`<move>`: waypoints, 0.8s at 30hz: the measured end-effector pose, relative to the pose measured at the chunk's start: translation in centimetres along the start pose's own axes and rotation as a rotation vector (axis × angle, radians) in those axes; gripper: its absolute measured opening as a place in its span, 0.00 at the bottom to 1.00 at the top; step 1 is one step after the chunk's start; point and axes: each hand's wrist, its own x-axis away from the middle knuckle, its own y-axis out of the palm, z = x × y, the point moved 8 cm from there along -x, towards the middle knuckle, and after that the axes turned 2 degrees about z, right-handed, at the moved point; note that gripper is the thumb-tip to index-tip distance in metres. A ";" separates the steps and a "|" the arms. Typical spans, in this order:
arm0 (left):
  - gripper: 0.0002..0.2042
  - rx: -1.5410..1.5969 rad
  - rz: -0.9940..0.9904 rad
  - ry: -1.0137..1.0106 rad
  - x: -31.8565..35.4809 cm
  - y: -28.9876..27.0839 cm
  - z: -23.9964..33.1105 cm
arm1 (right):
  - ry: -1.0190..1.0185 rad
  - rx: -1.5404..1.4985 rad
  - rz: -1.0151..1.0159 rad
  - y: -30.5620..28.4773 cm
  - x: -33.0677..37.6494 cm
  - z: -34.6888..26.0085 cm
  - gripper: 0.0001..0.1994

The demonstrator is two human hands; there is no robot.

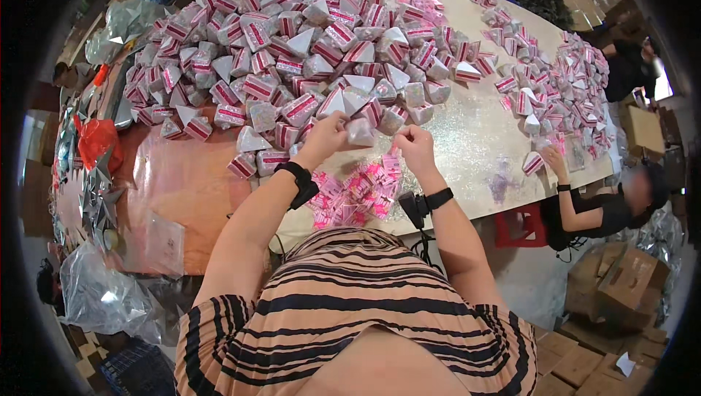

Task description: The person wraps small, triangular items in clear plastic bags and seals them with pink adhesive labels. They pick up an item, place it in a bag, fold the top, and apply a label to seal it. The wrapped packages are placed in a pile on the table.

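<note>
Head view: from where I stand, the left hand has its thumb and fingers bent close together beside a silvery wrapped wedge at the near edge of the big heap of wedges; whether they truly grip it, I cannot tell. The right hand is curled into a narrow pinch, seemingly on a small pink slip, just above the loose pile of pink cards before the striped shirt.

To do this well, I'd steady the wedge lightly by its sides, since its wrapping looks thin and likely to crease. I'd pinch one slip by its edge, as those cards overlap and could come up two together. Keeping both hands low and near each other, clear of the heap, should stop neighbouring wedges from tumbling onto the cards.
</note>
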 end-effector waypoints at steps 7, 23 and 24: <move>0.26 -0.712 -0.053 0.040 0.7 4.0 5.0 | -0.048 0.017 0.065 -1.3 0.4 -0.2 0.04; 0.22 0.616 -0.063 -0.302 1.4 1.9 2.9 | -0.005 -0.130 0.099 -3.4 2.3 -2.6 0.03; 0.21 0.785 -0.098 -0.312 2.2 1.2 4.1 | -0.018 -0.136 0.077 -2.9 2.3 -3.7 0.03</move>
